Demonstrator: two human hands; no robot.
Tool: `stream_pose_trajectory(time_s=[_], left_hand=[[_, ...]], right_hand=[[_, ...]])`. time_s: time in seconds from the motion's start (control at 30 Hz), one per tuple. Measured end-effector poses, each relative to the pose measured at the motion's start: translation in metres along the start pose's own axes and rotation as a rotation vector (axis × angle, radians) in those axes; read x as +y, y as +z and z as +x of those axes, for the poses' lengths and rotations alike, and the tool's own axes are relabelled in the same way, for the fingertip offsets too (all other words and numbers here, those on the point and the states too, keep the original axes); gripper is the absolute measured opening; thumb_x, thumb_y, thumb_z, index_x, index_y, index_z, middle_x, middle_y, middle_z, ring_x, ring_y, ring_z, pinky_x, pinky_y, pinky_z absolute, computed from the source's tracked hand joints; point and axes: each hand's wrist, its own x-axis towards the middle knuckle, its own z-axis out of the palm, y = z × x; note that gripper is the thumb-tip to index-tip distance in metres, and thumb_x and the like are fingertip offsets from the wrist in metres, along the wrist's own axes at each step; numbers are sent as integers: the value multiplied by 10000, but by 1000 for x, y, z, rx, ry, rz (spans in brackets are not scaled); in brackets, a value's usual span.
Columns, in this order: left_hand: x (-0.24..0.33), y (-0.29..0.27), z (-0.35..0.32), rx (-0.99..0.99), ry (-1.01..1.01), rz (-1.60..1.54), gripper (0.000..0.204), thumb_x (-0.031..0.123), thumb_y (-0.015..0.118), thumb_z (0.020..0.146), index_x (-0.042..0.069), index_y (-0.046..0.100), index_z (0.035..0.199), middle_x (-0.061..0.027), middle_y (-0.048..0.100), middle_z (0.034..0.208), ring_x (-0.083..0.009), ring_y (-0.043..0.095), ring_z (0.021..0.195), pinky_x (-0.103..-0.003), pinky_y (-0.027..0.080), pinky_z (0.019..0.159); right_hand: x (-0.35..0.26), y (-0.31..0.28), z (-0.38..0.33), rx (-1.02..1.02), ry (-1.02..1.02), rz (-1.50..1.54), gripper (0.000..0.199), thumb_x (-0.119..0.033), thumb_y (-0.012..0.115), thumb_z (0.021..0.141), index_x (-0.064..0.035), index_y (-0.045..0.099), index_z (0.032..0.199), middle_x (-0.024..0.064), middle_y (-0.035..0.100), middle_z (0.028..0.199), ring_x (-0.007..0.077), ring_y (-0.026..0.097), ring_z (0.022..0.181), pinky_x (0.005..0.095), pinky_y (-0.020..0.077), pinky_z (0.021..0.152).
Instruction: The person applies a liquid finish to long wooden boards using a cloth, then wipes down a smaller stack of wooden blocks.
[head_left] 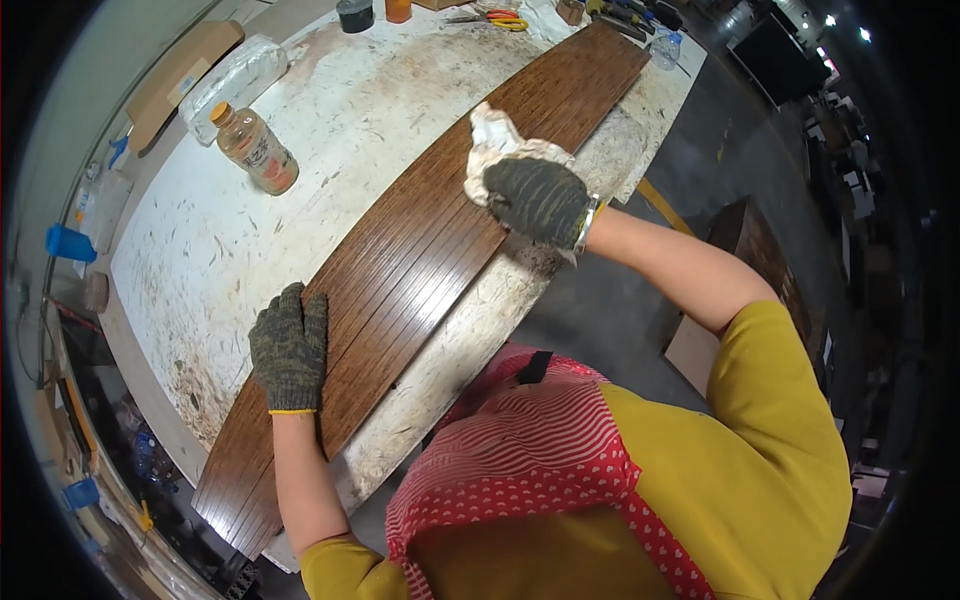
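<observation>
Across scuffed white bench (300, 160), centre frame: left hand (290, 345) flat, pinning brown board (420, 250), right hand (535, 200) clutching rag (495, 135), risking board sliding w/ hard strokes.

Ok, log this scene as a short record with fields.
surface: white stained workbench
workpiece: long dark brown slatted wooden panel, lying flat
left hand: gloved, flat on the panel
right hand: gloved, pressing a white rag on the panel
nearby: plastic bottle lying on the bench; scissors at the far end
</observation>
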Motion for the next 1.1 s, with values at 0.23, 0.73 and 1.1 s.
stream_pose_trajectory(time_s=[0.23, 0.73, 1.1], left_hand=[[-4, -19, -12, -104, -33, -41, 562, 476, 510, 1005, 33, 583, 1344, -242, 645, 1239, -400, 598, 1148, -498, 434, 1031], [-40, -9, -69, 155, -49, -14, 445, 272, 571, 992, 27, 558, 1364, -236, 611, 1229, -407, 555, 1138, -525, 392, 1023], [-45, -5, -67, 185, -131, -1, 408, 340, 583, 971, 53, 631, 1256, -202, 665, 1068, -386, 602, 1005, -485, 456, 915]], right_hand=[[151, -40, -16, 129, 451, 159, 459, -459, 588, 913, -23, 703, 1003, 214, 717, 957, 382, 677, 911, 445, 518, 829], [27, 13, -32, 147, -29, 347, 275, -229, 566, 922, -35, 665, 1090, 127, 706, 1034, 260, 684, 915, 387, 529, 899], [-19, 59, -22, 365, -230, -70, 251, -188, 624, 898, -27, 675, 1084, 178, 690, 1035, 327, 663, 968, 424, 532, 879]])
